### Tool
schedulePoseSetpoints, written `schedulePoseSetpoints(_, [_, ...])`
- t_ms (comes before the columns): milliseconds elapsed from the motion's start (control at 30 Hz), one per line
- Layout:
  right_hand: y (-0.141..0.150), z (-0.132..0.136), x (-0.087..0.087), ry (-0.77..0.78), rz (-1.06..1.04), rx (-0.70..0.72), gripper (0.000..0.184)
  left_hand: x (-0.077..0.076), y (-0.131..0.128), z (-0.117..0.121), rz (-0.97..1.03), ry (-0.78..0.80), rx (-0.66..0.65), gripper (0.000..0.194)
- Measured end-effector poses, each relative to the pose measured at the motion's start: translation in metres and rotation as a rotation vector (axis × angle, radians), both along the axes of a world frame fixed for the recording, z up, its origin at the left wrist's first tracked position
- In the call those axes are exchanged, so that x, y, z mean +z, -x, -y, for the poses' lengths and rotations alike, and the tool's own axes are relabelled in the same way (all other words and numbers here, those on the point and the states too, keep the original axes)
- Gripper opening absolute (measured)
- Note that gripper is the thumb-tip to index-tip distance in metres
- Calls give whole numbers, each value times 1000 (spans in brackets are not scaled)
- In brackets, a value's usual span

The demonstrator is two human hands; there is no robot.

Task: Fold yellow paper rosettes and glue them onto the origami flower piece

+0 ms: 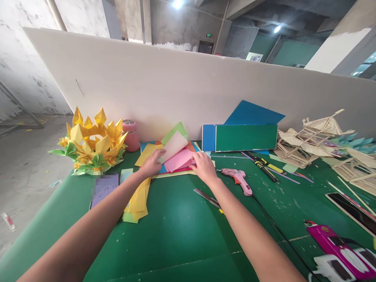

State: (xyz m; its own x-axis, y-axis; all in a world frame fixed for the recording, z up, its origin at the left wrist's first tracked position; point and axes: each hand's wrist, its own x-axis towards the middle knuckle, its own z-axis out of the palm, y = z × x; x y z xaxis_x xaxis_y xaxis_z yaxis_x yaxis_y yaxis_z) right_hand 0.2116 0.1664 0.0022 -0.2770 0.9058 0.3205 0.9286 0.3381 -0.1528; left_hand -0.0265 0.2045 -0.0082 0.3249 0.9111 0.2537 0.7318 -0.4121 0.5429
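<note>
Colored paper sheets lie in a loose pile at the far side of the green table. My left hand (152, 163) pinches the left edge of a pale sheet of paper (175, 145), which is raised at a tilt. Behind it a light green sheet (179, 130) stands up, and a yellow sheet (147, 154) lies beside my left fingers. My right hand (204, 167) has its fingers closed at the right edge of a pink sheet of paper (178, 160); its fingertips are partly hidden. Blue and red sheets show underneath.
Left stand a yellow paper flower crown (98, 143), a pink jar (132, 135) and a phone (105, 188). Right lie a utility knife (208, 198), a pink glue gun (239, 179) with its cord, pliers (264, 167), stick models (305, 141) and a magenta power strip (331, 244). A white board (141, 82) rises behind.
</note>
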Motion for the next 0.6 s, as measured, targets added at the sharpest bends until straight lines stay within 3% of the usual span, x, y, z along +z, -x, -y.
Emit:
schedulePoseSetpoints(133, [18,-2,1,-107,14,67,37,-2,2,-4,40,-2,49,59])
schedulePoseSetpoints(300, [39,-8,1,-93,16,119,14,-4,2,-4,79,-6,83,56])
schedulePoseSetpoints(600, [53,-10,1,47,-5,217,26,-3,0,-7,117,-40,125,57])
